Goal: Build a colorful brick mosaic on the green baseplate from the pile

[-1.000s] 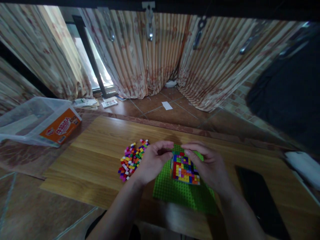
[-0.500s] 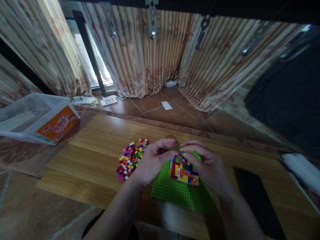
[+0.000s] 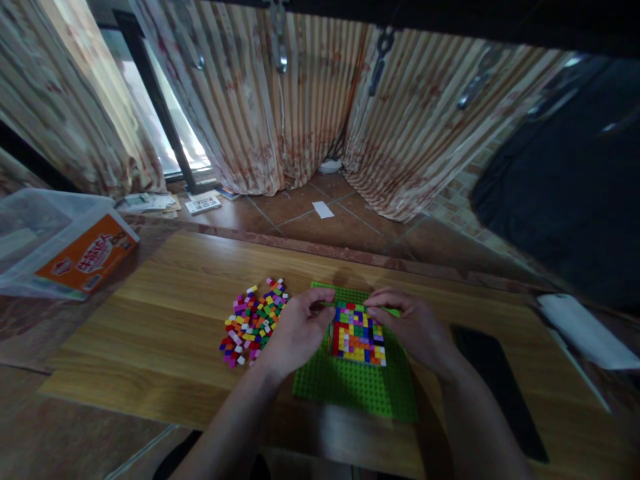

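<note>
A green studded baseplate (image 3: 353,387) lies flat on the wooden table (image 3: 165,313). On it sits a square mosaic of small coloured bricks (image 3: 358,334). My left hand (image 3: 297,330) rests at the mosaic's left edge, fingers curled, thumb and forefinger pinched near its top left corner. My right hand (image 3: 413,327) lies at the mosaic's right edge, fingers curled toward its top. What either pinch holds is too small to make out. A loose pile of small coloured bricks (image 3: 253,320) lies just left of my left hand.
A clear plastic tub with an orange label (image 3: 65,250) stands at the far left. A black flat slab (image 3: 493,387) lies to the right of the baseplate, with a white object (image 3: 583,330) beyond it. Striped curtains (image 3: 310,100) hang behind, above a tiled floor with papers (image 3: 200,203).
Both hands have lowered and the baseplate with its mosaic now lies flat on the table. The camera has swung a little to the right.
</note>
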Available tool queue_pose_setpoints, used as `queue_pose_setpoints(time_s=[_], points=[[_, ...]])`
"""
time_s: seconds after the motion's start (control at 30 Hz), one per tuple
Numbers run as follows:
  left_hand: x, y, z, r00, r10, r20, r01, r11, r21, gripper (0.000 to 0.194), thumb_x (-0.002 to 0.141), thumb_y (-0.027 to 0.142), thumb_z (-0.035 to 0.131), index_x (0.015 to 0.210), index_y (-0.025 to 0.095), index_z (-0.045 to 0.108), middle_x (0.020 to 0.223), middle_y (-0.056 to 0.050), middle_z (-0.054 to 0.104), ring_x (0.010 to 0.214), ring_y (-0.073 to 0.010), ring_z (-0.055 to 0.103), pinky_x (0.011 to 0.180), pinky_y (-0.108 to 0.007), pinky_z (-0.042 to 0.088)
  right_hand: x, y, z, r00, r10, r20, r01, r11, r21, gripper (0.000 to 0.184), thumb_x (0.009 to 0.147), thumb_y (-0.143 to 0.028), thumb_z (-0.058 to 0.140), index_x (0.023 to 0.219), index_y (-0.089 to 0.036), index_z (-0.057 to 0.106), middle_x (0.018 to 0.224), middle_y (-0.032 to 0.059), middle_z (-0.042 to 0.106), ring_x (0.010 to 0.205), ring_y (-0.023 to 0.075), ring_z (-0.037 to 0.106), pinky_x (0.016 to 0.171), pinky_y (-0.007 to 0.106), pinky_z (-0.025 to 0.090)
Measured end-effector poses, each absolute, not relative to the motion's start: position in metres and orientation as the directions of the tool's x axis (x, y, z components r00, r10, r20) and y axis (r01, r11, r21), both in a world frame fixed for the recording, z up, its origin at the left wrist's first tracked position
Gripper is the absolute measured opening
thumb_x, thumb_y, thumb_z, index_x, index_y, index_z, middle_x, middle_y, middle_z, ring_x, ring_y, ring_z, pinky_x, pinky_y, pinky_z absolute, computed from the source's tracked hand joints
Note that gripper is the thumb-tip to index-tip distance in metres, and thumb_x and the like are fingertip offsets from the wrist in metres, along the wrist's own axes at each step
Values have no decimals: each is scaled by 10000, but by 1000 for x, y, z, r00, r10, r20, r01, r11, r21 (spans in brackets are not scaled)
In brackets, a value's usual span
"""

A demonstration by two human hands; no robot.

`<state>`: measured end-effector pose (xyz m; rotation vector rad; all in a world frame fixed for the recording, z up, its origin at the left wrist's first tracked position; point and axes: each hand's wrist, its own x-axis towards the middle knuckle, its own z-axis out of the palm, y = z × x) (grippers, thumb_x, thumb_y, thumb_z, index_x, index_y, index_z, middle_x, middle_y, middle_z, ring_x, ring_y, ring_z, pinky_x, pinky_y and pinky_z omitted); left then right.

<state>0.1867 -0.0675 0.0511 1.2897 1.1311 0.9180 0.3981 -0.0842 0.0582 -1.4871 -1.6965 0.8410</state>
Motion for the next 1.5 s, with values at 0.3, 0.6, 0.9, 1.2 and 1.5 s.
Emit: queue_pose_setpoints(time_s=[0.3,0.6,0.9,1.2,1.5], points=[[187,-69,45,313,943,-116,155,70,985,332,830,226,577,1133,140,680,951,-71,731,863,-193,664,772,-299,526,398,-82,51,-59,998,7,471,34,-882,154,807,-361,676,833,-230,752,871,31,721,819,188,652,766,324,503],[187,-69,38,323,942,-97,177,40,983,344,833,233,582,1156,165,681,938,-58,744,793,-177,678,707,-277,538,399,-82,48,-54,999,-2,419,21,-908,203,772,-417,713,798,-223,764,849,38,726,790,182,657,733,314,505],[185,-69,41,324,944,-53,265,-37,964,299,844,176,544,1101,156,697,1017,-61,744,884,-179,687,808,-288,540,403,-82,47,-69,993,-91,455,-50,-889,289,772,-481,699,869,-221,776,885,58,757,817,218,679,749,341,517],[141,-43,57,-7,995,100,758,-60,650,311,868,167,513,1136,148,672,1121,-106,714,1036,-226,650,943,-348,483,410,-83,47,-37,992,-122,548,-82,-832,327,784,-500,676,977,-250,761,968,48,766,862,245,702,757,371,545],[135,-28,44,97,991,95,960,-118,255,242,896,262,478,924,182,704,1038,-104,702,1006,-238,593,959,-372,415,412,-81,47,55,998,32,547,-3,-837,316,822,-512,636,964,-256,754,1014,44,761,956,255,693,878,421,527]])
